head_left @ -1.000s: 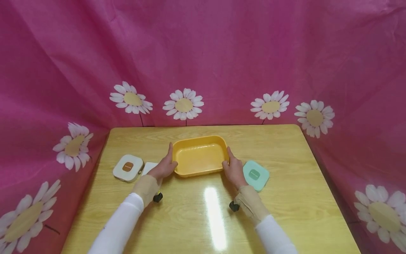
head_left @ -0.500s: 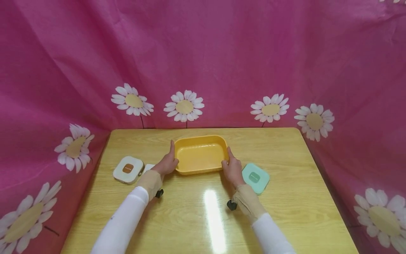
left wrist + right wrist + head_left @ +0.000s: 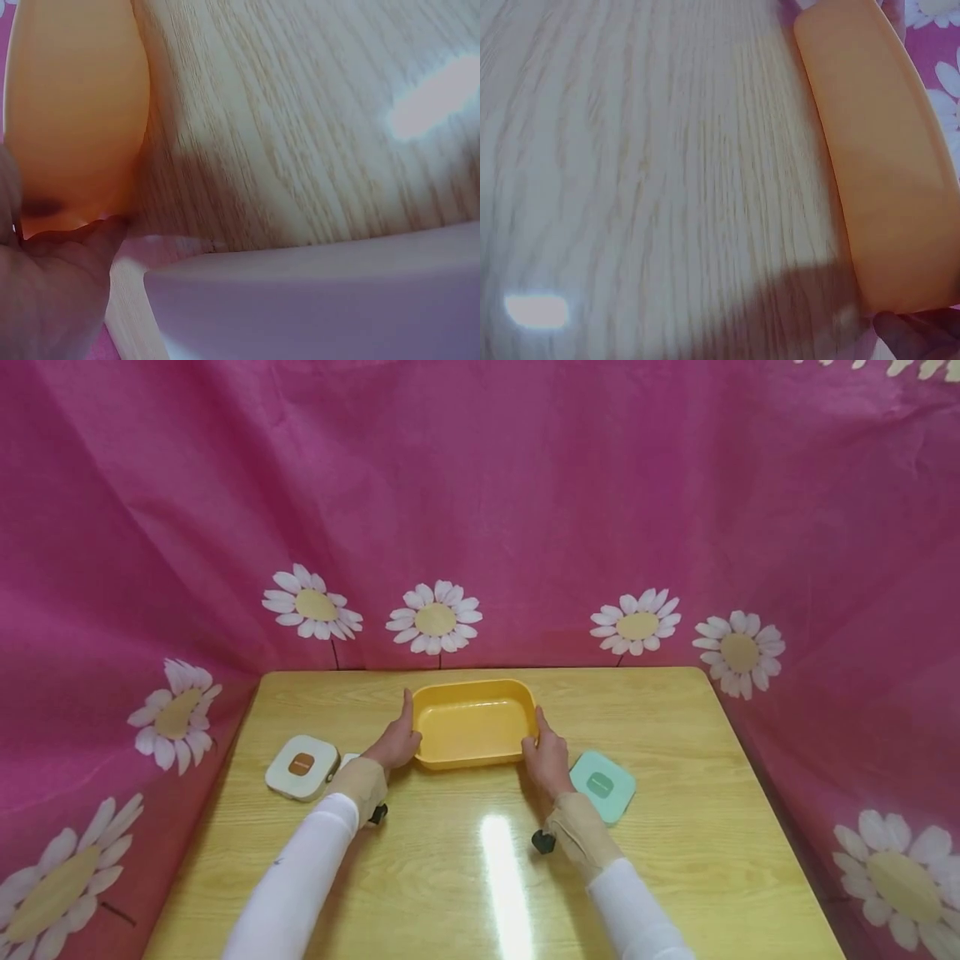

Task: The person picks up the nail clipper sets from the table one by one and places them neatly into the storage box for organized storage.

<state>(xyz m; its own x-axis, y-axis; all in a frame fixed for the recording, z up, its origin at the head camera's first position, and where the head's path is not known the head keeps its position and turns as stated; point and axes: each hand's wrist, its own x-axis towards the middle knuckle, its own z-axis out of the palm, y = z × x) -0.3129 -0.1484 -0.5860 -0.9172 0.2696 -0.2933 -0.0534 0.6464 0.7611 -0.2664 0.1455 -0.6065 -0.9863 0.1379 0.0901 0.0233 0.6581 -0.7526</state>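
A rectangular yellow plastic basin [image 3: 474, 727] with rounded corners lies near the back of the table, nothing inside it. My left hand [image 3: 395, 743] grips its left end and my right hand [image 3: 548, 758] its right end, a hand on each side. In the left wrist view, fingers [image 3: 105, 236] curl against the basin's end wall [image 3: 79, 112]. Only part of the right hand [image 3: 919, 336] shows in the right wrist view, at the lower corner of the basin's orange-looking side [image 3: 885, 157].
A white square case [image 3: 302, 767] with a brown label stands left, beside a white object [image 3: 349, 759] mostly hidden by my left wrist. A mint-green square case [image 3: 603, 786] lies just right of my right hand. Pink flowered cloth [image 3: 517, 510] hangs behind the wooden table [image 3: 675, 860].
The basin, held by both hands, has slid a little away towards the table's back edge. My left forearm covers more of the white object. The camera view has tilted slightly up.
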